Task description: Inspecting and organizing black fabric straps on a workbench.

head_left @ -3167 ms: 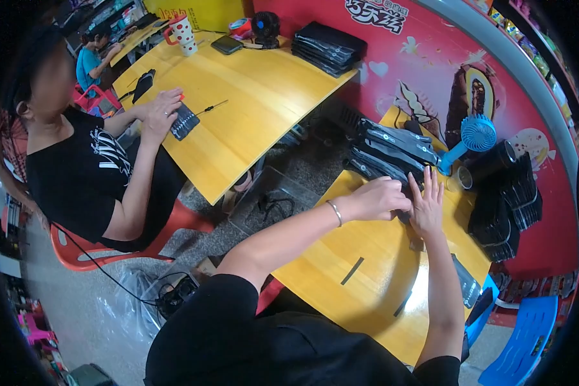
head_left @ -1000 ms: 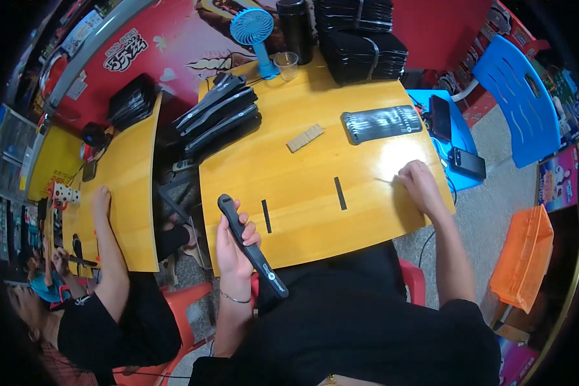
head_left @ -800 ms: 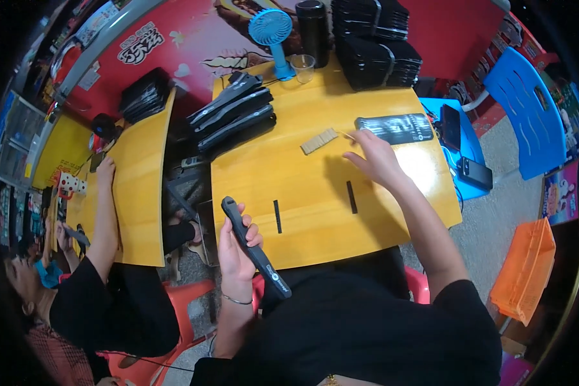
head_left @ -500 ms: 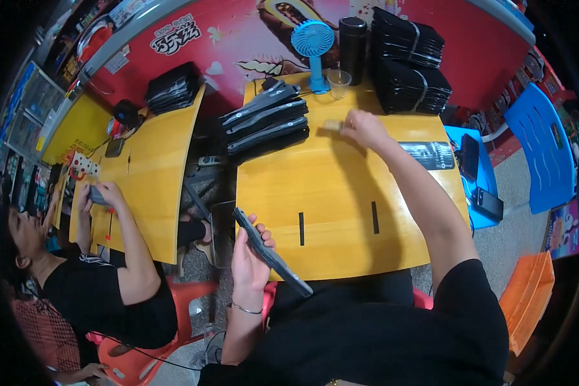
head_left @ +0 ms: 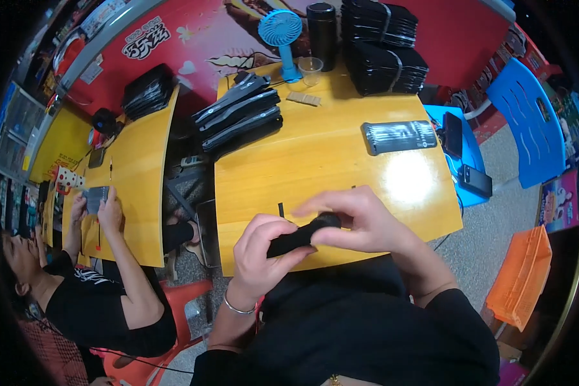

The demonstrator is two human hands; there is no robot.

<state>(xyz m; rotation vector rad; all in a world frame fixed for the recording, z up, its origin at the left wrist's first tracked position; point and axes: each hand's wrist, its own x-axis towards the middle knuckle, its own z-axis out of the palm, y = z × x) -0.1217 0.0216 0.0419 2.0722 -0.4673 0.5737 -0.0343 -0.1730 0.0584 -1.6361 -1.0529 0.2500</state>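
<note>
Where hands [head_left: 258, 248] [head_left: 365, 222] converge, pouch [head_left: 294, 240] between, seemingly folded

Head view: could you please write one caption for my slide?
Left hand grips a black item, right hand at its end, at a yellow table.

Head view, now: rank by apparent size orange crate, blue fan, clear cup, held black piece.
1. Orange crate
2. Blue fan, held black piece: unsure; piece is nearer and partly covered
3. Clear cup
</note>
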